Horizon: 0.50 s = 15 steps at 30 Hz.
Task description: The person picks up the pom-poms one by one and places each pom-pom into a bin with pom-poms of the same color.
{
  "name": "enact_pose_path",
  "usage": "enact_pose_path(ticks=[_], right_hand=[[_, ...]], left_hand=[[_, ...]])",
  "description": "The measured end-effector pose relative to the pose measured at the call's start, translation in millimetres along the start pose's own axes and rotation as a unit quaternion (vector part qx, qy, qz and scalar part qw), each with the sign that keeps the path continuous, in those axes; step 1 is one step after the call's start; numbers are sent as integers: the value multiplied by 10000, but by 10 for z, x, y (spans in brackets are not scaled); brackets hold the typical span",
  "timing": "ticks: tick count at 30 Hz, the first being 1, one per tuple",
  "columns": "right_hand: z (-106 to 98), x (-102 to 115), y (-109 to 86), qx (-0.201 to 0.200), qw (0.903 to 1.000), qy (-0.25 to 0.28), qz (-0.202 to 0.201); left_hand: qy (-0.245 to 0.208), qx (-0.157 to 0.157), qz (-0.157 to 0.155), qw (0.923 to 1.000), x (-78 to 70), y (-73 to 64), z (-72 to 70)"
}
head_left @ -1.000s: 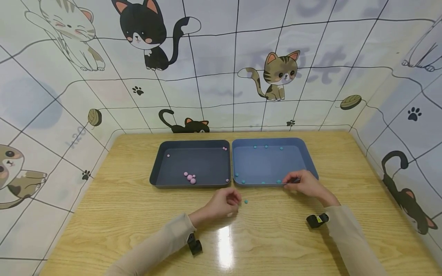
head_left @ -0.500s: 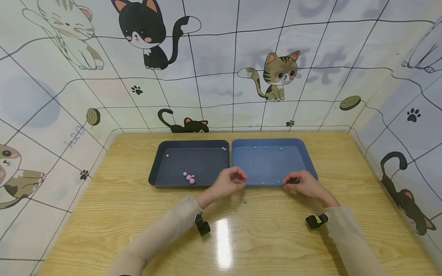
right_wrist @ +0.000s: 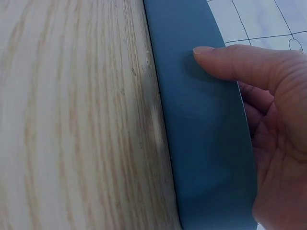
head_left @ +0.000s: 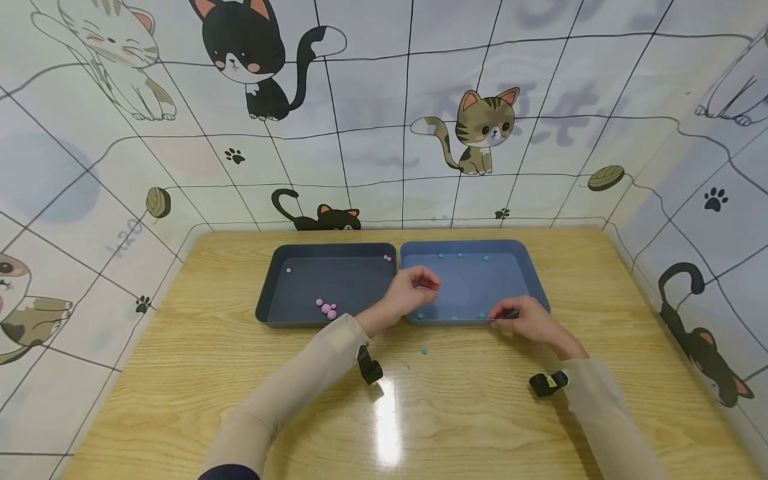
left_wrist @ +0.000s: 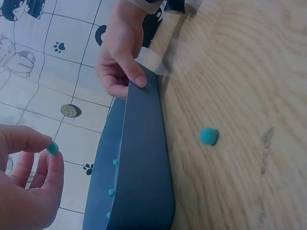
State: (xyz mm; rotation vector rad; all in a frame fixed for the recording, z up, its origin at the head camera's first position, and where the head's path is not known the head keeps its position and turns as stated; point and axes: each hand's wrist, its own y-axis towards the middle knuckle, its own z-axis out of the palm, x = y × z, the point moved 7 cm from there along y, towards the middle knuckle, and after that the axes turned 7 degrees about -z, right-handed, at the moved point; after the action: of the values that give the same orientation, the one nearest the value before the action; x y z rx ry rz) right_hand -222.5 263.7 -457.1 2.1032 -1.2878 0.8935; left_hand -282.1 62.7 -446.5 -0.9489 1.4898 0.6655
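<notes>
In the left wrist view my left hand [left_wrist: 33, 187] pinches a small teal ball [left_wrist: 53, 148] between thumb and fingertips. The head view has this left hand [head_left: 411, 291] over the left part of the blue tray [head_left: 474, 283]. At the tray's near side, toward the right, my right hand [head_left: 527, 320] grips the wall. Its thumb lies on the outer face of the tray wall [right_wrist: 206, 134], the other fingers inside. Several teal balls lie along the tray's far and near edges. Another teal ball [head_left: 425, 351] rests on the table in front of the tray.
A dark grey tray [head_left: 300, 287] stands directly left of the blue one, with several pink balls [head_left: 327, 309] of differing sizes in it. Both trays sit on a wooden table [head_left: 198, 373]. A cat-patterned cloth wall [head_left: 372, 153] encloses the back and sides.
My left hand has risen from the table beside the loose teal ball and moved forward over the blue tray. The right hand has kept its grip on the tray wall.
</notes>
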Motion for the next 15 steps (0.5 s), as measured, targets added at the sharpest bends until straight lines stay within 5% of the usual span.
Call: enact_pose_path(ticks=[6, 15], right_hand=[[23, -233, 3, -2, 10000, 7, -10], [20, -234, 10, -24, 9999, 41, -128]], left_hand=[[-85, -118, -59, 9999, -2, 139, 7], [-195, -246, 116, 9994, -102, 285, 50]])
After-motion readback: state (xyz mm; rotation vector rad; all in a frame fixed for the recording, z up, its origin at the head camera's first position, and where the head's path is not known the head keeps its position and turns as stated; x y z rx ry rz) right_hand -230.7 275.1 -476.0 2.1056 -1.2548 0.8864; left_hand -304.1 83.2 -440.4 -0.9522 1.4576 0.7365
